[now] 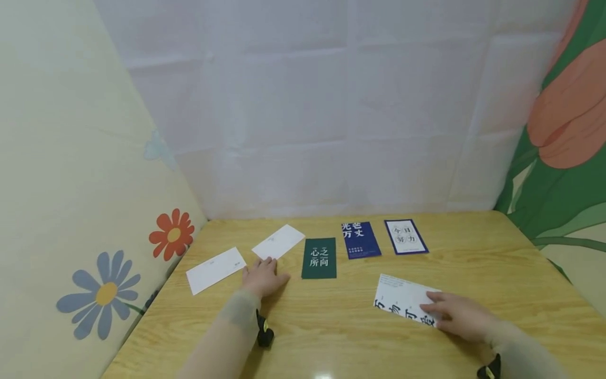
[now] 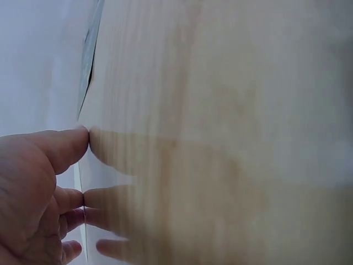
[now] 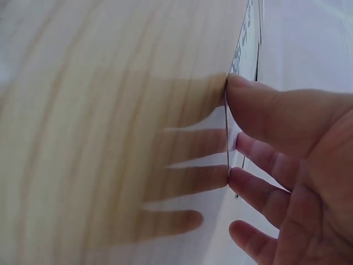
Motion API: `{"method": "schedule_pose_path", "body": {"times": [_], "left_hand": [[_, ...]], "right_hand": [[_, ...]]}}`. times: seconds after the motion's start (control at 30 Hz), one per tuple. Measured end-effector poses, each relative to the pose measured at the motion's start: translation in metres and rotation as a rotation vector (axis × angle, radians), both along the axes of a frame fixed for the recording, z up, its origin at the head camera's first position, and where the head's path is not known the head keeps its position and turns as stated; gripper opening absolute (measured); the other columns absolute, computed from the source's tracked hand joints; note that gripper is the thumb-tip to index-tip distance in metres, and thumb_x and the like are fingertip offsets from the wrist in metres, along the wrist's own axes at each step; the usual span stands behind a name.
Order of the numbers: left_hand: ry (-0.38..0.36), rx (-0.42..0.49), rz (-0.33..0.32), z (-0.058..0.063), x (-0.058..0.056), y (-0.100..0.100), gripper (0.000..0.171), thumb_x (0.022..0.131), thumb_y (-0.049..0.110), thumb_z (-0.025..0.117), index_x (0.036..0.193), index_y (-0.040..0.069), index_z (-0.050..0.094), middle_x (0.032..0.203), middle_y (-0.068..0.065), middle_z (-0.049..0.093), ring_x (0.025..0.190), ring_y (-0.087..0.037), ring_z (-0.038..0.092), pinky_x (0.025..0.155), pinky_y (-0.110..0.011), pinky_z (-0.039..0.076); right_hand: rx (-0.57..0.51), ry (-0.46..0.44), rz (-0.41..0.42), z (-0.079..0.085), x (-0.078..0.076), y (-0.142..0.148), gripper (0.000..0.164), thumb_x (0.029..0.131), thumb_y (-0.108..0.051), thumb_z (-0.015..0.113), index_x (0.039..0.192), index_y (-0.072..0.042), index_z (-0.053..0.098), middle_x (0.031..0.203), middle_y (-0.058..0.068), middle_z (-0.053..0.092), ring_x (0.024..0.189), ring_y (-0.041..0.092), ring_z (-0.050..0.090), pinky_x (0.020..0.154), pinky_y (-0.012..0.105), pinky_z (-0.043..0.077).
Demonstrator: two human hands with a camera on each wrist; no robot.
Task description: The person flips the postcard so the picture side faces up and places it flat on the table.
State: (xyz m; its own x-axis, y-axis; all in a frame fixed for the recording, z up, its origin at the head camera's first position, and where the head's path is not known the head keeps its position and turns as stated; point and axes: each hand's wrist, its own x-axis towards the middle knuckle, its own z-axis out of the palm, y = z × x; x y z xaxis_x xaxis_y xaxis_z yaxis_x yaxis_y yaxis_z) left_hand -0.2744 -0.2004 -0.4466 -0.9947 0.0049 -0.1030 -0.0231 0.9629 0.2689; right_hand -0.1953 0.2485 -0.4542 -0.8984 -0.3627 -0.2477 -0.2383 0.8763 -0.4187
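My right hand (image 1: 465,317) rests its fingers on the right end of a white card (image 1: 402,296) printed with large black characters. In the right wrist view the thumb and fingertips (image 3: 238,83) touch down at the card and tabletop. My left hand (image 1: 264,279) lies with spread fingers at the lower edge of a white card (image 1: 278,241) bearing small print. Another mostly blank white card (image 1: 215,271) lies just left of that hand. To its right is a green card (image 1: 319,271) with white characters. In the left wrist view the fingertips (image 2: 80,138) meet the table surface.
Toward the back of the wooden table (image 1: 341,326) lie a dark blue card (image 1: 363,243) and a white card with a blue border (image 1: 406,246). A white cloth (image 1: 293,105) hangs behind the table. Flower-painted walls (image 1: 47,184) stand at both sides.
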Motion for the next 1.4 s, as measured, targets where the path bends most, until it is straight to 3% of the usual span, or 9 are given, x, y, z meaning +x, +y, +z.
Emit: {"method": "schedule_pose_path", "body": {"times": [0.27,0.43,0.57,0.67,0.77,0.9,1.03,1.2,1.4], "left_hand": [[-0.020,-0.060,-0.040,0.003,0.012,-0.004,0.066,0.093,0.045,0.055,0.141,0.002,0.046,0.147,-0.019,0.040,0.138,-0.044,0.026,0.107,-0.068,0.009],[0.000,-0.103,-0.065,0.004,0.020,-0.003,0.066,0.091,0.046,0.057,0.139,0.002,0.049,0.142,-0.019,0.045,0.137,-0.043,0.028,0.107,-0.067,0.011],[0.027,-0.115,-0.073,0.003,0.025,0.001,0.064,0.090,0.047,0.058,0.134,0.002,0.054,0.133,-0.019,0.050,0.130,-0.042,0.038,0.106,-0.066,0.015],[0.064,-0.086,-0.068,0.004,0.026,0.003,0.059,0.090,0.045,0.058,0.131,0.002,0.057,0.128,-0.020,0.052,0.121,-0.041,0.044,0.103,-0.063,0.022],[0.077,-0.050,-0.056,0.004,0.023,0.001,0.059,0.091,0.043,0.056,0.135,0.002,0.054,0.135,-0.022,0.048,0.125,-0.043,0.042,0.103,-0.062,0.023],[0.041,-0.076,-0.060,0.001,0.017,-0.008,0.063,0.094,0.043,0.053,0.139,0.000,0.047,0.145,-0.024,0.039,0.133,-0.047,0.033,0.106,-0.065,0.018],[-0.007,-0.111,-0.077,0.000,0.016,-0.016,0.062,0.096,0.044,0.050,0.139,-0.001,0.047,0.145,-0.023,0.040,0.133,-0.047,0.032,0.106,-0.067,0.015],[-0.028,-0.119,-0.088,0.005,0.026,-0.013,0.061,0.096,0.044,0.049,0.139,0.000,0.048,0.144,-0.021,0.043,0.133,-0.047,0.032,0.107,-0.067,0.012],[-0.032,-0.126,-0.116,0.013,0.046,-0.004,0.061,0.094,0.045,0.052,0.136,0.000,0.051,0.137,-0.021,0.048,0.131,-0.045,0.035,0.107,-0.067,0.012]], "right_hand": [[-0.016,0.010,-0.012,0.002,0.001,0.010,0.039,0.086,-0.022,0.069,0.125,-0.021,0.065,0.144,0.014,0.045,0.131,0.045,0.038,0.101,0.065,0.028],[-0.016,-0.001,-0.030,0.003,0.001,0.012,0.039,0.086,-0.022,0.069,0.125,-0.022,0.065,0.145,0.013,0.045,0.131,0.046,0.037,0.101,0.065,0.028],[-0.010,0.007,-0.018,0.003,0.000,0.013,0.039,0.086,-0.024,0.069,0.125,-0.021,0.065,0.144,0.014,0.045,0.130,0.046,0.037,0.101,0.065,0.028],[-0.008,0.010,-0.013,0.003,0.000,0.013,0.039,0.086,-0.024,0.070,0.125,-0.020,0.066,0.144,0.014,0.046,0.130,0.046,0.038,0.101,0.065,0.028],[-0.009,0.008,-0.012,0.003,0.000,0.012,0.039,0.086,-0.023,0.070,0.125,-0.020,0.066,0.143,0.014,0.046,0.130,0.046,0.038,0.101,0.065,0.028],[-0.014,-0.002,-0.024,0.002,0.001,0.010,0.039,0.086,-0.023,0.070,0.125,-0.021,0.066,0.144,0.013,0.046,0.131,0.046,0.037,0.101,0.065,0.027],[-0.016,0.003,-0.029,0.001,0.001,0.011,0.039,0.086,-0.023,0.070,0.125,-0.021,0.066,0.144,0.014,0.046,0.130,0.046,0.037,0.101,0.066,0.027],[0.003,0.039,-0.020,-0.001,-0.002,0.022,0.040,0.085,-0.023,0.070,0.125,-0.017,0.065,0.142,0.019,0.046,0.128,0.048,0.039,0.100,0.065,0.029],[0.029,0.034,-0.057,-0.001,-0.005,0.035,0.040,0.087,-0.024,0.068,0.126,-0.015,0.065,0.141,0.022,0.046,0.127,0.051,0.038,0.098,0.067,0.030]]}}
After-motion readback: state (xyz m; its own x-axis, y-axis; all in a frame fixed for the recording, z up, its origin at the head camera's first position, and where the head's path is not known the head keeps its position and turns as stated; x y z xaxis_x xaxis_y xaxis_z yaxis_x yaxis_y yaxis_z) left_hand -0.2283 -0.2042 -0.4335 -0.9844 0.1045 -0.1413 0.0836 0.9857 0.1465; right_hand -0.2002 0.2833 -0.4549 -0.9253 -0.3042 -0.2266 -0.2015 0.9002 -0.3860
